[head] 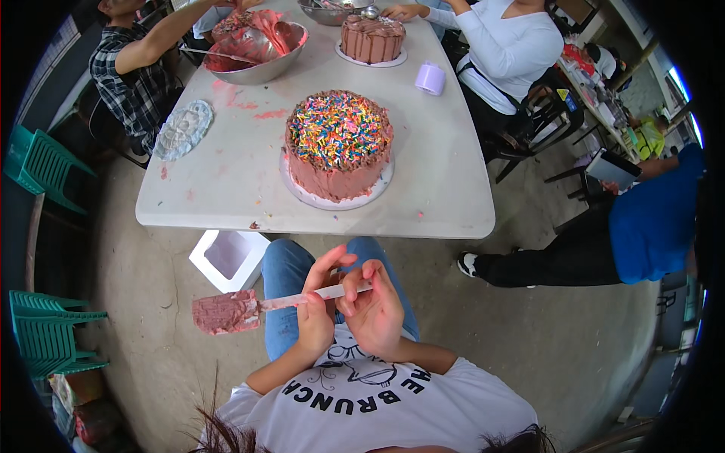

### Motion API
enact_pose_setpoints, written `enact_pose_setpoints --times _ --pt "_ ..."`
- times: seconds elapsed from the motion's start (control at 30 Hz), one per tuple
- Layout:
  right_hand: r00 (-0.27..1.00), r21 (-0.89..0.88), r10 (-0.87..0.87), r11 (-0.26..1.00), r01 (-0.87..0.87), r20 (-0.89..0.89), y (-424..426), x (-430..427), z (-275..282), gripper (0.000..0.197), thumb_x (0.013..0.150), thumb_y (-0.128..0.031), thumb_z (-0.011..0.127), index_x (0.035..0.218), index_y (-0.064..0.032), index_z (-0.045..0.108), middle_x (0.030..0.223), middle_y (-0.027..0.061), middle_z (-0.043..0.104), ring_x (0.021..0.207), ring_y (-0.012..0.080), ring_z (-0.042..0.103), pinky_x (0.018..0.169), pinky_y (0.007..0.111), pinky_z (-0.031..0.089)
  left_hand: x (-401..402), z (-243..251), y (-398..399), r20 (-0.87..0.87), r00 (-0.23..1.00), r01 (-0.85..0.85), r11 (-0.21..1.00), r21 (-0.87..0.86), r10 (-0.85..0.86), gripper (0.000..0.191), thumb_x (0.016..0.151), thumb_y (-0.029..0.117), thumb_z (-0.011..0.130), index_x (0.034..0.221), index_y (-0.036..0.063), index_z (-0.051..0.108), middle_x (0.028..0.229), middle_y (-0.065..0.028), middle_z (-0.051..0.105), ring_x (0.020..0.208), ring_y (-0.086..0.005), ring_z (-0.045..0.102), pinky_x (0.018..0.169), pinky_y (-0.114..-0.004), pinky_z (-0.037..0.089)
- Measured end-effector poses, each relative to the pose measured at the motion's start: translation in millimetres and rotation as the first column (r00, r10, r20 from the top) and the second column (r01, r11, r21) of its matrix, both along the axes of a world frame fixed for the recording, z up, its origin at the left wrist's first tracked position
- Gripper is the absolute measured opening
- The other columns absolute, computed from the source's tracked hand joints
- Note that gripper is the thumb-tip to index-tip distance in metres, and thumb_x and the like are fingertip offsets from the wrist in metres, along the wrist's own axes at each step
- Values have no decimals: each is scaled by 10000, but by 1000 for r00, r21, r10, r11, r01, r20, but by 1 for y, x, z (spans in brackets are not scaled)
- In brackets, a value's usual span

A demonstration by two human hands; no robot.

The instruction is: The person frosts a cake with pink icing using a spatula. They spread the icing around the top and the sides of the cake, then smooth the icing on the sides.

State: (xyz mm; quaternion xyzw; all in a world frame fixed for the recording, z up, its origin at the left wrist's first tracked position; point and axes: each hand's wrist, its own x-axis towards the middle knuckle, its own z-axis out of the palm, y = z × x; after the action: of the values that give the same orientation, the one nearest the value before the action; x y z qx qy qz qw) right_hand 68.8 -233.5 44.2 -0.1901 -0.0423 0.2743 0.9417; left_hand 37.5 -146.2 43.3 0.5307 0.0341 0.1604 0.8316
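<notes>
Over my lap, both hands are on a spatula [226, 313] with a white handle; its blade, coated in pinkish-brown frosting, points left. My left hand [320, 300] pinches the handle nearer the blade between thumb and fingers. My right hand [371, 308] has its fingers around the handle's far end. Beyond the table's near edge stands a round frosted cake [340, 180] on a white round board [291, 189], its top covered with rainbow sprinkles. Neither hand touches the cake.
On the white table [442, 187] are a frosting-smeared metal bowl [249, 73], a crumpled cloth [184, 130], a chocolate drip cake [372, 42] and a lilac container [430, 78]. A white windowed box [241, 272] lies below the table's edge. People sit at both sides; another person stands at right.
</notes>
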Motion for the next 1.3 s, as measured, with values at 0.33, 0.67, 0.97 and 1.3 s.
enact_pose_setpoints --times 0.33,0.67,0.97,1.3 --pt "998 13 53 998 -53 20 4 2 -8 183 966 -265 308 994 -113 406 748 93 479 630 145 431 588 254 369 2 -11 6 45 998 -37 999 37 35 789 830 666 290 1293 32 368 1172 -101 453 958 -183 502 845 -295 413" --pt "995 -204 102 974 -97 13 6 1 -8 233 942 -349 369 1027 -138 420 627 33 445 530 108 400 500 225 342 3 -12 7 116 987 -134 974 183 113 711 898 580 233 1039 -15 595 1081 -129 485 980 -203 493 832 -298 410" --pt "996 -267 89 960 -82 16 8 0 -5 229 941 -347 390 1040 -143 420 572 20 449 464 98 400 427 202 309 0 -15 7 104 991 -104 984 148 89 692 920 538 219 995 -17 624 1069 -128 492 992 -213 483 857 -308 388" --pt "994 -268 96 960 -77 59 6 1 -8 224 954 -338 349 1019 -135 420 565 21 439 454 95 398 410 203 301 2 -18 9 152 985 -115 973 199 85 675 939 497 189 989 -8 633 1059 -141 513 1023 -235 455 895 -339 358"
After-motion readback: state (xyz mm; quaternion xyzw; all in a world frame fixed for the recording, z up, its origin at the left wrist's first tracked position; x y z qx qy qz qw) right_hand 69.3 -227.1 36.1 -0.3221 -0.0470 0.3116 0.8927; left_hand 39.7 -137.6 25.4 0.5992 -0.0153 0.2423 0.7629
